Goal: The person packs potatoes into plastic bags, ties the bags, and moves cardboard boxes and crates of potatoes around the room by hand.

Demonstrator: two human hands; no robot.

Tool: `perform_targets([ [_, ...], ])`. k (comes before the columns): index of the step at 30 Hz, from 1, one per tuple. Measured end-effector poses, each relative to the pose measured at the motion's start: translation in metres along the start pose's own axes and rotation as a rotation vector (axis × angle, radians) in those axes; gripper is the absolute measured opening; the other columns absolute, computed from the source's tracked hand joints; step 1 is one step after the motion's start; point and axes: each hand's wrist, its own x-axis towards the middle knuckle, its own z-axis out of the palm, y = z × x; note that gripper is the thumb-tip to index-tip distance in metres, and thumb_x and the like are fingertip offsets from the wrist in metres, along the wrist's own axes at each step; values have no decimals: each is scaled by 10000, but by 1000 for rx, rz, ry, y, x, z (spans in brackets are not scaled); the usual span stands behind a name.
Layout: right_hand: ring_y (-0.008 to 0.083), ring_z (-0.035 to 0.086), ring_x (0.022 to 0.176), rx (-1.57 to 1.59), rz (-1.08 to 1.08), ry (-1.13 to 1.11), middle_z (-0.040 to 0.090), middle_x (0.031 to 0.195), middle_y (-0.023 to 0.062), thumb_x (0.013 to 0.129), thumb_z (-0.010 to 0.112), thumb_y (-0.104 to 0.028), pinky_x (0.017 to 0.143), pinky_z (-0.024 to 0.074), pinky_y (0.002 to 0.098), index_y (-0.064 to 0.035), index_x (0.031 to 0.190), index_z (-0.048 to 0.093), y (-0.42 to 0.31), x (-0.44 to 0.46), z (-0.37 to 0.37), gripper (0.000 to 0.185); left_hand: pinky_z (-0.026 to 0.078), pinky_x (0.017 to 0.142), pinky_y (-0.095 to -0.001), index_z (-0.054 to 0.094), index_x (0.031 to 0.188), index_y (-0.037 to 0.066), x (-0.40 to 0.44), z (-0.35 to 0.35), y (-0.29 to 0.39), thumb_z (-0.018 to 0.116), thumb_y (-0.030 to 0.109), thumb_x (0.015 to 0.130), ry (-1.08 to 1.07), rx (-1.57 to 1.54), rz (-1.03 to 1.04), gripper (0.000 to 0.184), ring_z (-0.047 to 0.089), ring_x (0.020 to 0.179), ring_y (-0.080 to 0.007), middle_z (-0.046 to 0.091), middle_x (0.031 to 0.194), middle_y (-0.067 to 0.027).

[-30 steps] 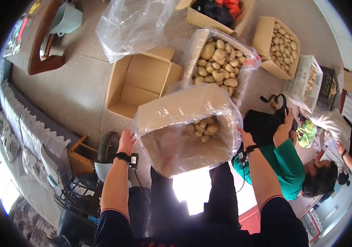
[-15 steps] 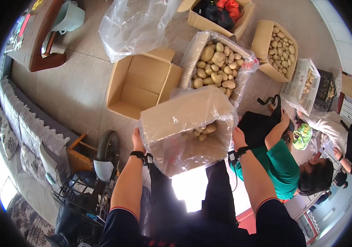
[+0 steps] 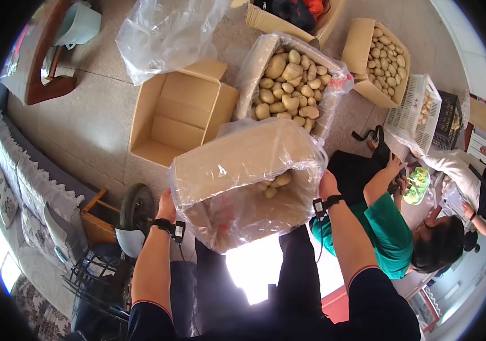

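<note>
A cardboard box lined with clear plastic film is held tilted in front of my legs, its opening facing me. Several potatoes show deep inside it. My left hand grips the box's left side, and my right hand grips its right side; fingertips of both are partly hidden behind the box. Just beyond it stands a plastic-lined box heaped with potatoes, its near edge covered by the held box.
An open cardboard box sits on the floor at left, below a clear plastic bag. Another potato box and a white crate stand at right. A person in a green shirt crouches close to my right arm. A wheel is at left.
The held box and my left hand have shifted a little left and down in view. The floor boxes appear slightly farther left and up. Both hands keep their grip.
</note>
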Motion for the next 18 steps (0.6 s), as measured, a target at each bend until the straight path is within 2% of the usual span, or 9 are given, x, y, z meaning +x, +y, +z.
perform_targets([
  [2, 183, 561, 702, -276, -95, 139, 565, 711, 48, 829, 475, -122, 644, 436, 317, -15, 729, 567, -156, -30, -8, 173, 502, 729, -325, 622, 1015, -36, 23, -34, -34, 487, 149, 899, 133, 194, 54, 257, 633, 834, -200, 663, 928, -127],
  [4, 138, 536, 662, 673, 212, 145, 556, 704, 17, 746, 524, -75, 612, 421, 297, -73, 739, 578, -161, -59, -27, 55, 503, 724, -342, 610, 1022, -39, 33, -60, -55, 435, 153, 916, 267, 384, 106, 281, 635, 844, -214, 660, 935, -134],
  [6, 104, 432, 561, 752, 244, 157, 468, 638, -6, 742, 513, -73, 548, 370, 276, -90, 675, 501, -196, -101, -46, 70, 486, 717, -377, 615, 919, -48, 33, -65, -58, 437, 149, 897, 531, 711, 199, 267, 630, 813, -266, 649, 853, -174],
  [7, 98, 424, 556, 641, 295, 154, 471, 642, -9, 743, 519, -70, 538, 361, 270, -84, 694, 512, -208, -128, -55, 52, 457, 762, -438, 595, 870, -53, -15, -16, -12, 405, 178, 899, 595, 685, 291, 301, 590, 840, -404, 620, 869, -244],
  [10, 92, 421, 553, 519, 488, 162, 470, 642, -8, 737, 543, -60, 522, 346, 252, -73, 724, 539, -239, -199, -66, 18, 455, 773, -435, 590, 916, -45, -17, -31, -27, 425, 173, 899, 805, 785, 354, 273, 589, 843, -398, 620, 897, -243],
  [11, 91, 433, 548, 578, 479, 114, 501, 653, 0, 737, 538, -42, 517, 338, 242, -62, 734, 556, -250, -221, -68, 28, 455, 776, -412, 581, 934, -42, -28, -30, -24, 443, 171, 898, 790, 663, 368, 256, 584, 840, -389, 613, 905, -249],
  [14, 85, 446, 562, 662, 426, -36, 527, 670, 0, 729, 541, -19, 529, 335, 231, -48, 742, 575, -313, -260, -68, 46, 481, 744, -354, 571, 1060, 16, -46, -54, -30, 442, 172, 915, 663, 109, 222, 249, 611, 834, -260, 635, 961, -123],
  [16, 82, 447, 580, 682, 392, -127, 523, 678, -7, 720, 550, -14, 547, 339, 230, -44, 740, 577, -353, -283, -64, 45, 515, 787, -361, 569, 1121, 61, -72, -61, -11, 476, 214, 918, 470, -186, 115, 272, 619, 916, -208, 634, 1010, -93],
  [18, 99, 434, 616, 523, 215, -232, 499, 689, 5, 696, 591, -31, 578, 326, 248, -41, 694, 553, -387, -292, -58, 39, 516, 833, -359, 570, 1136, 78, -104, -61, 19, 485, 256, 920, 121, -424, -61, 293, 610, 985, -210, 617, 1123, -100],
])
